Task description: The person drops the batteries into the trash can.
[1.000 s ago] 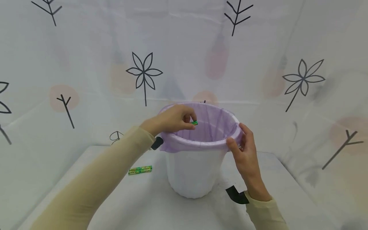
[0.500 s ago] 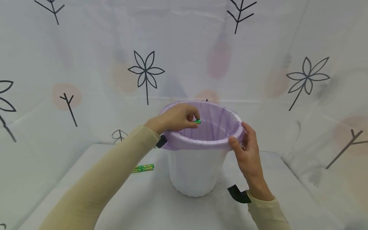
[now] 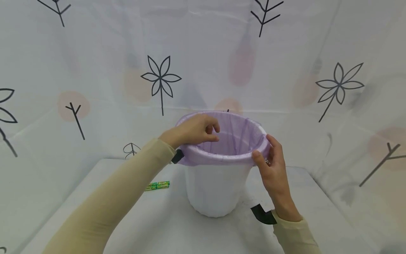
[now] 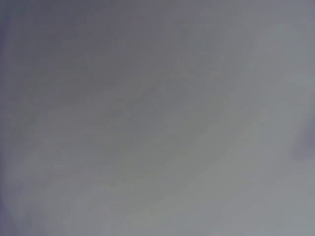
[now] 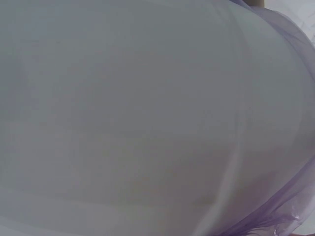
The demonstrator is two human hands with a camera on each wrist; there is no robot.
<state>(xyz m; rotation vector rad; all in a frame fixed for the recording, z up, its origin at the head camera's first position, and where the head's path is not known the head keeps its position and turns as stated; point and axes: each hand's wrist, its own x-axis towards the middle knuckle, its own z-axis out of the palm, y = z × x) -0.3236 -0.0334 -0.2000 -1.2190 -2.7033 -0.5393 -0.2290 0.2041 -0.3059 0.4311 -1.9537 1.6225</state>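
Observation:
A white trash can point(image 3: 219, 190) stands upright, with a purple trash bag point(image 3: 219, 159) lining it and folded over its rim. My left hand point(image 3: 194, 129) reaches over the left side of the rim. Its fingers are loosely bent above the opening, with a gap between thumb and fingers and nothing in it. On the right, my right hand point(image 3: 275, 173) grips the rim through the bag, thumb in front and fingers behind. In the right wrist view the can's white wall point(image 5: 147, 108) fills most of the picture. The left wrist view is a grey blur.
Several green-and-gold batteries point(image 3: 161, 185) lie side by side on the white table point(image 3: 152, 225) left of the can, partly hidden by the left forearm. Behind the table hangs a white cloth point(image 3: 196, 46) printed with line-drawn plants.
The small green battery pinched in my left hand is gone from it; thumb and fingers have parted over the opening. The right hand keeps its grip. The view shifted slightly at first.

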